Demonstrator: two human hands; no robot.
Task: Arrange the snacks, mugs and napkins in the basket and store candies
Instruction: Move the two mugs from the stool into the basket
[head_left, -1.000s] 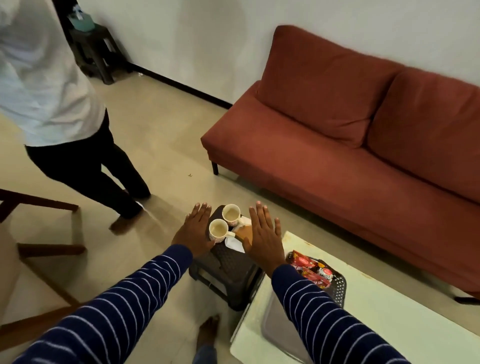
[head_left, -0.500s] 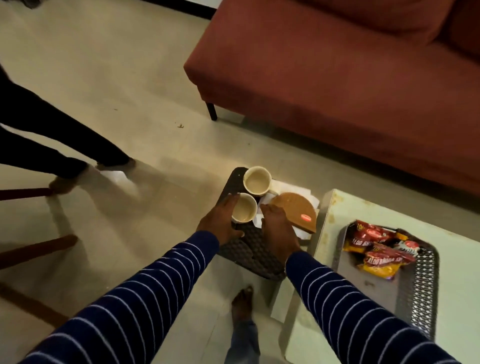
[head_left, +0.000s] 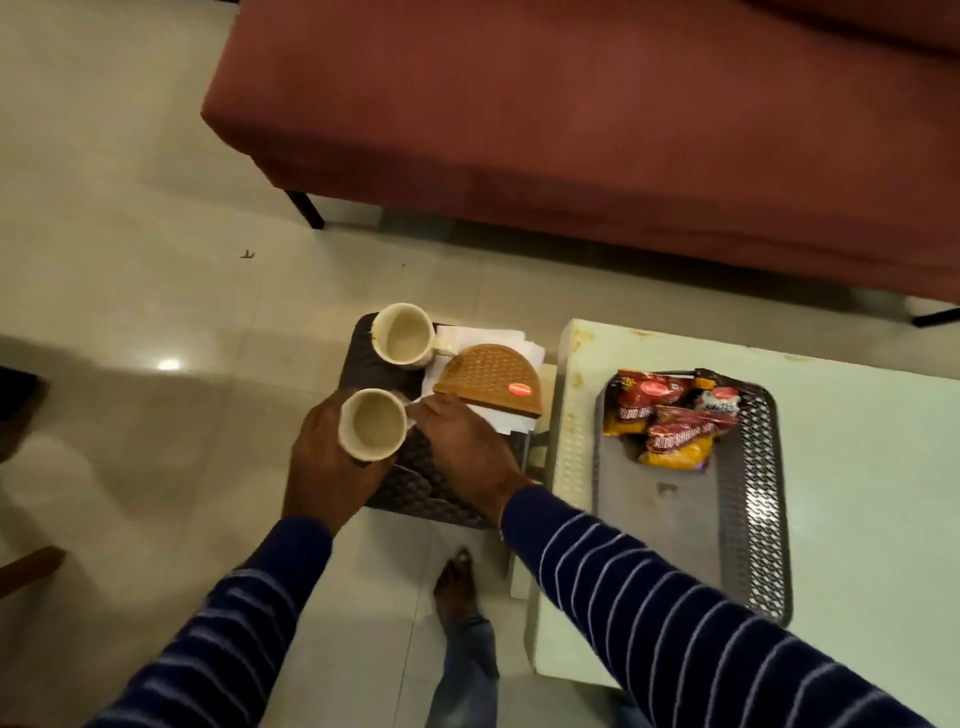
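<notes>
The left hand (head_left: 324, 467) is wrapped around the near mug (head_left: 372, 424), which stands upright at the left edge of the dark stool (head_left: 415, 478); the right hand (head_left: 467, 452) lies beside it with fingertips on the handle side, and I cannot tell if it grips anything. The far mug (head_left: 401, 335) stands at the far left corner of the stool, apart from the near one, round and cream, with a chip-like mark on its rim. The stool top is a woven-looking plastic with little free room on it. White napkins (head_left: 511, 338) lie flat at the far right corner, under a brown half-round holder (head_left: 491, 382) with a grid pattern and a red sticker. Just right of the stool stands the pale table (head_left: 857, 415), smooth and glossy. At its left edge sits the basket (head_left: 763, 519), a rectangular metal tray with perforated walls; shiny red and yellow snack packets (head_left: 670, 415) are piled at its far end, and the near part is bare. The floor to the left is open, with a red sofa (head_left: 571, 130) behind
</notes>
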